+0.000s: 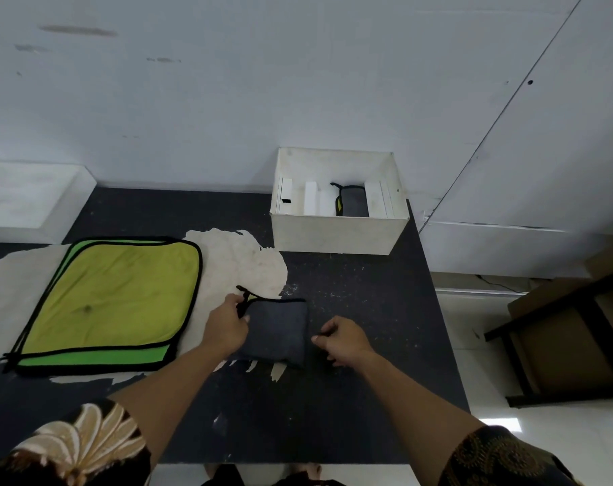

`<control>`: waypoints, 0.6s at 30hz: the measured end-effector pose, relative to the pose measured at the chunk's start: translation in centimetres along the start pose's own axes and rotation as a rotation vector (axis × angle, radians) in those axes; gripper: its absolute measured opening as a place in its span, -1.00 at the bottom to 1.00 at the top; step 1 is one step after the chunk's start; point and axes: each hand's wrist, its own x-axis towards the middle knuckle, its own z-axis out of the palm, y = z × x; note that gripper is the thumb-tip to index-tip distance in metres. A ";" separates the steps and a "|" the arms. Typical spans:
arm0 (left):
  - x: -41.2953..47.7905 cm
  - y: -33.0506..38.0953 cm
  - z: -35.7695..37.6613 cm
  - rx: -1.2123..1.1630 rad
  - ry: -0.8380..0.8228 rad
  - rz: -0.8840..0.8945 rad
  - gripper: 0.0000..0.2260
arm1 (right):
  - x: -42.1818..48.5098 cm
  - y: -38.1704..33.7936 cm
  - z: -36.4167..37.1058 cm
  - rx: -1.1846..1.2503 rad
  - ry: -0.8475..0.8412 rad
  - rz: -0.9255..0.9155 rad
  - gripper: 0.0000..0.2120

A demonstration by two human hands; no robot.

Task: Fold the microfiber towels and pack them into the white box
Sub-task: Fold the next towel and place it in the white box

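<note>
A folded dark grey towel (pixel 275 331) with black trim lies on the dark table in front of me. My left hand (pixel 226 324) pinches its far left corner by the black loop. My right hand (pixel 343 340) is at the towel's right edge with curled fingers that pinch the black trim. A stack of flat yellow-green towels (pixel 112 299) with black borders lies at the left. The white box (pixel 336 233) stands at the back of the table and holds a folded grey towel (pixel 354 201) between white dividers.
The dark table (pixel 350 398) has pale worn patches under and around the green towels. Its right edge drops to a tiled floor with a dark bench and cardboard (pixel 560 338). A white wall runs right behind the box. A white block (pixel 28 198) sits at the far left.
</note>
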 end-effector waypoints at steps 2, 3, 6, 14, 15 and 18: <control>0.1 -0.3 -0.2 0.038 -0.026 0.001 -0.55 | -0.3 -0.1 0.5 -0.122 -0.034 -0.057 -0.42; 0.0 -0.3 -0.3 0.057 -0.062 0.003 -0.48 | -0.5 -0.1 0.8 -0.206 -0.039 -0.081 -0.26; -0.2 -0.3 -0.6 0.120 -0.185 0.066 -0.23 | -1.1 -0.1 2.2 -0.425 0.021 -0.152 -0.10; -1.0 -1.0 -0.9 0.068 -0.092 0.076 -0.32 | -2.6 0.0 5.7 -0.589 0.160 -0.314 -0.29; -1.1 -1.1 -0.9 0.062 -0.090 0.068 -0.33 | -2.6 0.0 5.8 -0.589 0.165 -0.320 -0.32; -1.1 -1.2 -1.1 0.056 -0.092 0.069 -0.36 | -2.7 -0.1 6.0 -0.528 0.207 -0.302 -0.47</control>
